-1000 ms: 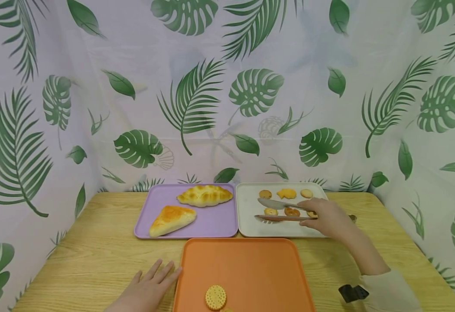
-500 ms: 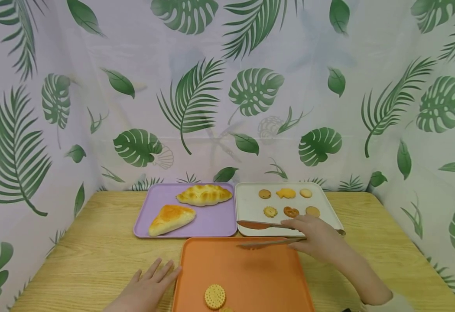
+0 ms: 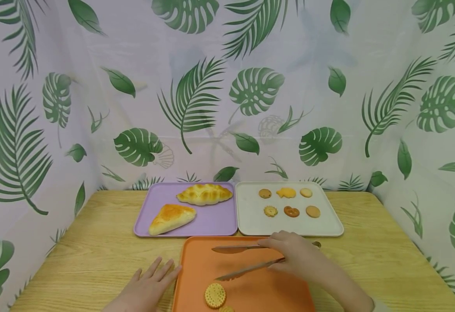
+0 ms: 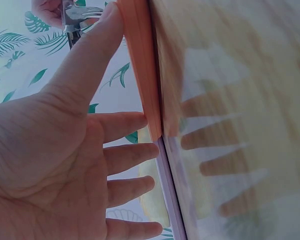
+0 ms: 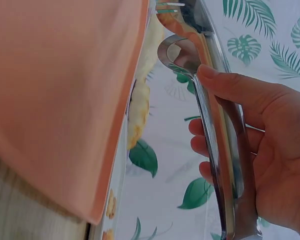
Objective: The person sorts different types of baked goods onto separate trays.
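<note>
My right hand (image 3: 295, 255) grips a pair of metal tongs (image 3: 235, 248) above the orange tray (image 3: 200, 260). The tongs' arms are spread apart with nothing between them. In the right wrist view, the thumb and fingers wrap the tongs (image 5: 235, 165), which have one fork-like end and one rounded end. Left of the tongs' tips, a round yellow cracker (image 3: 215, 295) lies on the orange tray. Another yellow piece (image 3: 226, 309) beside it is cut off by the frame. My left hand (image 3: 145, 284) has its fingers spread, fingertips at the orange tray's left edge.
Behind on the left, a purple tray (image 3: 208, 223) holds a braided bread (image 3: 204, 194) and a triangular bread (image 3: 171, 219). Beside it, a white tray (image 3: 248, 216) carries several small cookies, including a pretzel-shaped one (image 3: 291, 211). A leaf-patterned curtain (image 3: 212, 108) surrounds the wooden table (image 3: 95, 242).
My right hand has brought the tongs from over the white tray toward the front left, over the orange tray. The cookies and my left hand have stayed in place.
</note>
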Motion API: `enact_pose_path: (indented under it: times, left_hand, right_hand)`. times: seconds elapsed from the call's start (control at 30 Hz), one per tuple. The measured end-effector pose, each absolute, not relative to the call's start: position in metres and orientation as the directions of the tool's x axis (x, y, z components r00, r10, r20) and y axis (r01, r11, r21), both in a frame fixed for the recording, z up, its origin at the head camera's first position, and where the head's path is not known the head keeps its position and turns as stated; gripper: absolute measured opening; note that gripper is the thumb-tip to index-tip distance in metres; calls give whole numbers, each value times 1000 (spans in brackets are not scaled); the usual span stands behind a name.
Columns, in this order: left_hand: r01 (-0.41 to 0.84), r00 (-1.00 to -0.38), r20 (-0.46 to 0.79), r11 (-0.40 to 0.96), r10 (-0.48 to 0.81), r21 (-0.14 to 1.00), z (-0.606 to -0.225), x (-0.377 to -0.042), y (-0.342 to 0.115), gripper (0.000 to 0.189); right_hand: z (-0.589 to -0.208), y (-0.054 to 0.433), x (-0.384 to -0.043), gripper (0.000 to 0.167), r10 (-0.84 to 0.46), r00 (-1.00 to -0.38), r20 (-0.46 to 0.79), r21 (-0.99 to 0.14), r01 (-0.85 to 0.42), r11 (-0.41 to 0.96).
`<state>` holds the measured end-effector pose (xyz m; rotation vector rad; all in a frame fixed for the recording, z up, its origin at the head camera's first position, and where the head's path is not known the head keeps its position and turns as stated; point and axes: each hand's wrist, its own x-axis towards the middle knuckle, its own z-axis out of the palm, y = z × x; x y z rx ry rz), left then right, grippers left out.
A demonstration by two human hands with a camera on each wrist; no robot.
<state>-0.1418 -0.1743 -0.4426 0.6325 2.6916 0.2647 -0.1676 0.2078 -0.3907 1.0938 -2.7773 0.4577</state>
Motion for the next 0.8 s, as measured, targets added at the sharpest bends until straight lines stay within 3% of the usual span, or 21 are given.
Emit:
enact_pose_path:
  times: [0.5, 0.8]
  left_hand:
    - [397, -836, -282, 874, 471, 281, -444, -140, -175, 100]
    - [403, -837, -278, 876, 470, 266, -442, -140, -174, 101]
  right_hand:
    - [-403, 177, -153, 45, -729, -646, 225, -239, -762, 602]
    - [-409, 170, -152, 42, -705, -695, 139, -273, -711, 648]
